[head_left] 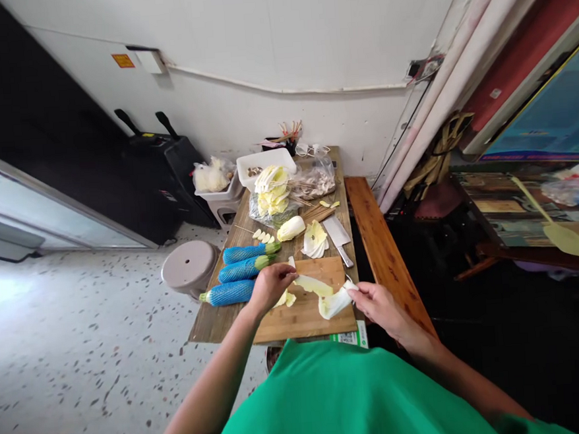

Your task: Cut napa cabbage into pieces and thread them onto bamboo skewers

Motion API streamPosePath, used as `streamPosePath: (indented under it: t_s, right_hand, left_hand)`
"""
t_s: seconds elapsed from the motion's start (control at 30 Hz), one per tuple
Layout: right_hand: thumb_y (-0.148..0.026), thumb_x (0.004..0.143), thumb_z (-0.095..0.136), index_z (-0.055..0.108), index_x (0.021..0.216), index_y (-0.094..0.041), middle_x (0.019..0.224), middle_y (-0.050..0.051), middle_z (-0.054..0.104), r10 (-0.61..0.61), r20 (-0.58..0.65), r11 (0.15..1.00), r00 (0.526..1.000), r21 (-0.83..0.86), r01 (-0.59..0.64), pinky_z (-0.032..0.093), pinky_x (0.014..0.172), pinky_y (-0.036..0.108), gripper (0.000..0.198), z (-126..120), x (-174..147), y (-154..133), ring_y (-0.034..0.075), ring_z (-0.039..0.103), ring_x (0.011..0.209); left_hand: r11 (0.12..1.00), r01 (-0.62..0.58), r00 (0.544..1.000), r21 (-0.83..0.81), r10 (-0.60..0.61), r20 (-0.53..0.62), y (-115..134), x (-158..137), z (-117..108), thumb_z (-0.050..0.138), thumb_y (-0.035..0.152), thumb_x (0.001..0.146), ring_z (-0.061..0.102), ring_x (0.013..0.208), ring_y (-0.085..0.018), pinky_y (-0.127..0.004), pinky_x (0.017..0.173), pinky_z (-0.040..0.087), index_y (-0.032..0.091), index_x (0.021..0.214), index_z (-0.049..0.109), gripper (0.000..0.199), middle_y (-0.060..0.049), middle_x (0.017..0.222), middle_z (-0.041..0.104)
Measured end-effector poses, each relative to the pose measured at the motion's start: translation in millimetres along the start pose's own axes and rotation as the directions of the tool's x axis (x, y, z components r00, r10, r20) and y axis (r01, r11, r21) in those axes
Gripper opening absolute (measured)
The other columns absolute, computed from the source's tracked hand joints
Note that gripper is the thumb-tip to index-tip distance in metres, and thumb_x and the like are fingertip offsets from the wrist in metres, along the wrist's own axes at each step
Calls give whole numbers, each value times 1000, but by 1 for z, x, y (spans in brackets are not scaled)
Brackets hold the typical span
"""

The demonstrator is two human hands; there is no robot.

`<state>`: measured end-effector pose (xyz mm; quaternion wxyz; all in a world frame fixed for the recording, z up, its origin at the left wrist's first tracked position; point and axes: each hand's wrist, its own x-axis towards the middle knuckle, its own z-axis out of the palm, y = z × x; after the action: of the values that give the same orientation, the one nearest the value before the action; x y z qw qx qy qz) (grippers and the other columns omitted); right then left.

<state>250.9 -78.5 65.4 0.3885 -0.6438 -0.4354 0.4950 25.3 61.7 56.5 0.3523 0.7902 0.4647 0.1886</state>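
Observation:
My left hand [276, 284] is closed in a pinch on one end of a pale yellow and white napa cabbage leaf [313, 285]. Thumb and fingers of my right hand [378, 307] pinch a white part of the leaf at its other side, so it spans between both hands over the wooden cutting board [277, 327]. Small yellow leaf scraps [289, 299] lie on the board near my left fingers. Beyond the board are flat cabbage leaves [315, 239], a small cabbage heart [290, 228] and a cleaver [338, 237].
Three zucchini in blue foam nets [238, 269] lie left of the board. Further back are stacked cabbage leaves [272, 188], bamboo skewers [314, 215], a white tub [265, 158] and a bagged pile of mushrooms [316, 175]. A stool [188, 264] stands left, a wooden bench [380, 243] right.

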Motion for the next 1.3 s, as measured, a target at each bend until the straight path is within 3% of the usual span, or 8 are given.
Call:
streamPosePath:
  t_s: [0.1, 0.2, 0.47, 0.7, 0.83, 0.97, 1.1, 1.3]
  right_hand:
    - [-50, 78, 50, 49, 65, -17, 47, -8, 33, 16, 3, 998, 1000, 68, -16, 20, 39, 20, 36, 14, 4, -5, 6, 27, 41]
    - [-47, 77, 51, 51, 62, -15, 49, -6, 38, -37, -16, 999, 999, -11, 37, 24, 41, 20, 35, 22, 6, -6, 7, 32, 45]
    - [-43, 79, 49, 61, 72, -12, 61, 0, 54, -124, 75, 984, 989, -119, 132, 35, 50, 21, 34, 29, 3, -7, 12, 48, 56]
    - [-42, 79, 49, 58, 67, -14, 58, -1, 52, -145, 50, 977, 988, -150, 151, 32, 47, 21, 32, 22, 7, -8, 10, 44, 53]
    - [-43, 80, 49, 53, 63, -16, 52, -3, 46, -122, 29, 982, 992, -138, 125, 26, 42, 20, 32, 17, 9, -7, 8, 37, 46]
    - [-48, 78, 49, 49, 60, -17, 48, -5, 38, -65, 21, 989, 998, -135, 67, 24, 39, 20, 36, 16, 12, 3, 8, 32, 44]
    - [-51, 78, 50, 48, 61, -17, 50, -5, 36, -16, 31, 993, 999, -118, 20, 23, 39, 19, 38, 15, 18, 14, 8, 31, 45]
    - [-49, 80, 49, 48, 64, -17, 52, -6, 33, 28, 56, 993, 998, -113, -21, 21, 39, 20, 35, 15, 25, 21, 7, 28, 46]
  left_hand:
    - [991, -65, 993, 118, 76, -90, 8, -16, 3, 54, 32, 79, 55, 60, -12, -22, 57, 40, 16, 78, 67, 20, -3, 67, 65]
    - [982, -162, 978, 95, 173, -117, 17, -31, 3, 54, 30, 80, 56, 64, -12, -22, 61, 42, 17, 78, 66, 18, -3, 71, 65]
    - [980, -27, 989, -198, -3, -147, 28, -49, -3, 59, 27, 75, 58, 61, -11, -20, 57, 44, 16, 86, 66, 17, -1, 72, 67]
    - [976, -199, 956, 88, 213, -203, 25, -45, -12, 49, 26, 82, 60, 76, -15, -26, 71, 45, 17, 86, 64, 17, -6, 83, 66]
    - [969, -24, 991, 247, 55, -119, 4, -35, -28, 46, 25, 83, 58, 72, -17, -27, 66, 43, 16, 83, 61, 17, -5, 79, 64]
    - [922, 107, 983, 372, -156, 102, -36, -22, -34, 50, 14, 76, 56, 71, -18, -27, 64, 40, 16, 70, 60, 12, -5, 74, 61]
    - [918, 201, 940, 341, -278, 197, -70, -7, -21, 54, 0, 63, 53, 65, -16, -26, 65, 38, 16, 50, 49, 21, -1, 53, 53]
    - [937, 302, 926, 178, -333, 180, -92, 1, -8, 53, 6, 65, 52, 57, -12, -22, 59, 40, 15, 61, 57, 11, 1, 54, 57]
